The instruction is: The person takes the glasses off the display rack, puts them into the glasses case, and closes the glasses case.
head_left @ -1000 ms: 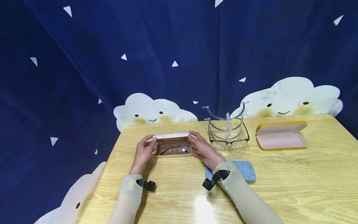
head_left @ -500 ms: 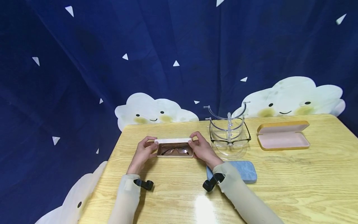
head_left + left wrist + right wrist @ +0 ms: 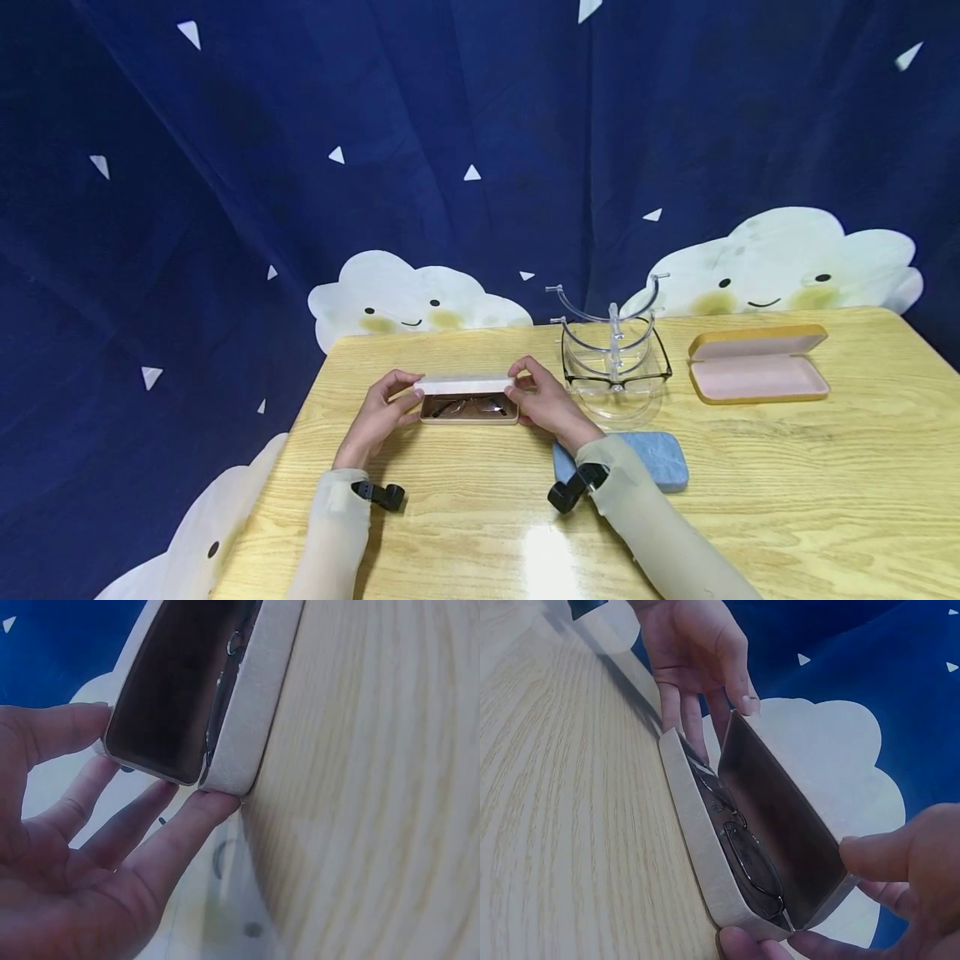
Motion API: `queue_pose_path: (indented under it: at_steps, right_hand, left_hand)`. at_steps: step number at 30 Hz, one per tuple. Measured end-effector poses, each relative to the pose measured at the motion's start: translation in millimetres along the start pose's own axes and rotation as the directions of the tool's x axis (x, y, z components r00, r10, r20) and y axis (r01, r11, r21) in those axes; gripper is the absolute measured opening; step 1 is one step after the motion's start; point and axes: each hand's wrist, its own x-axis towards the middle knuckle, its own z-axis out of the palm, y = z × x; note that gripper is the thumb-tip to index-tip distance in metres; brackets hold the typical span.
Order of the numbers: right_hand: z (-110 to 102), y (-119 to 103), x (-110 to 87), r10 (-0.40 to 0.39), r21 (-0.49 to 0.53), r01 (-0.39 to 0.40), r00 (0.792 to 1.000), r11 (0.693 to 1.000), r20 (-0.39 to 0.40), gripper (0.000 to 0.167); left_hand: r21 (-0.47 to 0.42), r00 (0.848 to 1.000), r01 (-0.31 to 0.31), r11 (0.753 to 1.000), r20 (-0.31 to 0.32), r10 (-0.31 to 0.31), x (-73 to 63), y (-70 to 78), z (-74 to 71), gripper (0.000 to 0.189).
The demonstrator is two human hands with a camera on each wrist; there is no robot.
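- On the wooden table (image 3: 465,533), between 2 hands, sits a white case (image 3: 465,385), lid ajar, 1 pair of glasses (image 3: 754,862) inside.
- Left hand (image 3: 378,412): thumb and fingers clamped on its left end.
- Right hand (image 3: 549,406): pinching the lid's right end, other fingertips against the base.
- Rightward: a clear stand (image 3: 615,333), a blue case (image 3: 656,458), an open yellow case (image 3: 757,379).
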Motion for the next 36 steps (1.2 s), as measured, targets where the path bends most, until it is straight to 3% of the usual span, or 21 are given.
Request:
queue_pose_path:
  at_steps: [12, 22, 29, 36]
  right_hand:
    - [-4.0, 0.0, 0.7, 0.013, 0.036, -0.014, 0.999, 0.999, 0.033, 0.018]
    - [-5.2, 2.1, 0.2, 0.017, 0.048, -0.020, 0.999, 0.999, 0.052, 0.022]
    - [-3.9, 2.7, -1.2, 0.048, -0.002, -0.048, 0.997, 0.999, 0.067, 0.032]
    - [-4.0, 3.6, -1.1, 0.061, -0.008, -0.061, 0.995, 0.998, 0.073, 0.035]
  left_hand:
    - [-0.006, 1.000, -0.001, 1.000, 0.013, 0.001, 0.2, 0.2, -3.1, 0.034]
    - [-0.027, 0.998, 0.000, 1.000, 0.069, 0.002, -1.3, -3.2, -8.2, 0.031]
    - [0.063, 0.999, 0.050, 0.997, 0.013, -0.051, -0.2, -8.1, -5.0, 0.027]
    - [0.076, 0.998, 0.065, 0.995, -0.009, -0.065, -1.3, -5.0, -2.6, 0.028]
